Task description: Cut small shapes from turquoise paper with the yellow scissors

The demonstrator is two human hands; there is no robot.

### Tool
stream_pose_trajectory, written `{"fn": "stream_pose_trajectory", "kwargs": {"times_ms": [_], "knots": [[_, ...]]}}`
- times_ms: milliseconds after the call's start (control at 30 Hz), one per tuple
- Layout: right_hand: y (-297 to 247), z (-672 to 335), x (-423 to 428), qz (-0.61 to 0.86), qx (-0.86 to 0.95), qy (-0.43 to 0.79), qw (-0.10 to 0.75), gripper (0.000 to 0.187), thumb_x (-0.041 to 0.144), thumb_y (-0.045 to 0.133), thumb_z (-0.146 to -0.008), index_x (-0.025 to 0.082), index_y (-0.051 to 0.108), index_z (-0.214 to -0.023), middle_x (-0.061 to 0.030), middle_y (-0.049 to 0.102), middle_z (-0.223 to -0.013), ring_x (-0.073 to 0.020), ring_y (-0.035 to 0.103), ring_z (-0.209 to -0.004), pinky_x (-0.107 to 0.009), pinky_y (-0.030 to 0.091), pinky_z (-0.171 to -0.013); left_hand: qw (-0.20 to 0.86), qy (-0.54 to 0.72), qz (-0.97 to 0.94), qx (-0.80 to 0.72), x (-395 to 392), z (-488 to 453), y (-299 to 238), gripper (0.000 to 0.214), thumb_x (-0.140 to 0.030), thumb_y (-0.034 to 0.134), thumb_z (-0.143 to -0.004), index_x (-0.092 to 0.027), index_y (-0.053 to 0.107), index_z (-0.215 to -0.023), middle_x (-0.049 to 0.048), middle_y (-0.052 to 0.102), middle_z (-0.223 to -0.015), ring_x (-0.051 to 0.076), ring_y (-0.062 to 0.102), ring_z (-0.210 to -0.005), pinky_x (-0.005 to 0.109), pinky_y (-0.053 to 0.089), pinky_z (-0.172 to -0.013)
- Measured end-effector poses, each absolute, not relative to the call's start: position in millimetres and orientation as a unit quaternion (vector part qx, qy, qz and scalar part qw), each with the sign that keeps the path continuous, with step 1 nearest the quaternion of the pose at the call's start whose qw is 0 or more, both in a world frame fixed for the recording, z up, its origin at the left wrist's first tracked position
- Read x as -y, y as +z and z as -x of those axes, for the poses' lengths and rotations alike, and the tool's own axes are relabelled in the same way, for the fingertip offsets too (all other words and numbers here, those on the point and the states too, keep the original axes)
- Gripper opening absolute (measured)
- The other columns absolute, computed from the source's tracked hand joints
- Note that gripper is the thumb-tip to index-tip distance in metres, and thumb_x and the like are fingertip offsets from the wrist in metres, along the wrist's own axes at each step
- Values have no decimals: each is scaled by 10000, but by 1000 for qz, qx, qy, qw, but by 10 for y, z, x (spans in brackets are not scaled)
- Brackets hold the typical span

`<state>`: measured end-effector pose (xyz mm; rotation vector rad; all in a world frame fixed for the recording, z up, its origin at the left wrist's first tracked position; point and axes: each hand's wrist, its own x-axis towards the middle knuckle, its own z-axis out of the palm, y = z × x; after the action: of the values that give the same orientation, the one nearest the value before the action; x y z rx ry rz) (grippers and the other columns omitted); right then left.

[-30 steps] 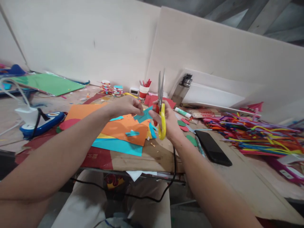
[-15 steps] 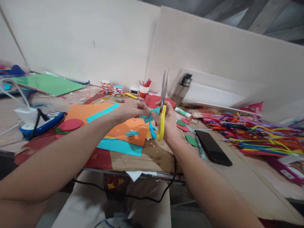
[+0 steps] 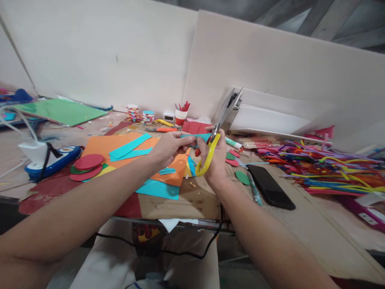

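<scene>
In the head view, I see the left hand point(image 3: 171, 148) pinching the blue paper point(image 3: 203, 136). The right hand point(image 3: 218, 158) is closed on the scissors point(image 3: 214, 142), its thumb at the paper. This lies between the 2 hands, long axis sideways; the blades point up and right.

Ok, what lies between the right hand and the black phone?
In the head view, between the right hand and the black phone lie a green paper circle and, beside the phone, a slim pen-like item.
</scene>
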<state>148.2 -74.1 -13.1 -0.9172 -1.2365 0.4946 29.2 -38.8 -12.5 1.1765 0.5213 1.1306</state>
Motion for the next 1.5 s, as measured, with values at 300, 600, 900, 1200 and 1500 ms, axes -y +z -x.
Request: {"fn": "stream_pose_trajectory", "kwargs": {"times_ms": [300,600,900,1200,1500], "knots": [[-97,-1523,747,438,620,151,633,261,409,570,-848,254,502,-1048,24,486,-742,-122,517,-634,-252,461,-577,664,499,-504,-238,322,-237,-81,198,-242,809,-626,-92,694,-686,31,631,-637,27,440,-494,147,308,-435],[-19,-1631,790,475,737,164,451,317,516,498,-892,206,536,-948,-5,564,-730,-142,526,-652,-266,430,-586,610,632,-390,-277,45,74,22,82,-117,725,-678,-105,648,-652,25,635,-594,33,489,-472,134,349,-430],[84,-1581,902,502,764,225,337,403,558,465,-886,174,558,-806,-2,572,-633,-100,495,-529,-226,390,-506,607,673,-346,-244,-12,167,88,93,-113,725,-656,-122,634,-676,8,636,-613,33,497,-483,133,321,-403],[24,-1581,864,489,750,237,378,399,564,486,-868,185,543,-757,28,500,-533,-96,446,-469,-221,349,-449,641,636,-357,-240,71,69,57,109,-126,728,-662,-121,620,-666,9,643,-624,29,499,-480,140,323,-406],[1,-1552,853,498,749,214,380,361,529,478,-881,189,505,-762,29,512,-594,-93,464,-508,-214,348,-483,682,614,-322,-232,180,-71,48,64,-117,693,-709,-109,637,-680,-1,627,-598,21,483,-466,130,345,-430]]}}
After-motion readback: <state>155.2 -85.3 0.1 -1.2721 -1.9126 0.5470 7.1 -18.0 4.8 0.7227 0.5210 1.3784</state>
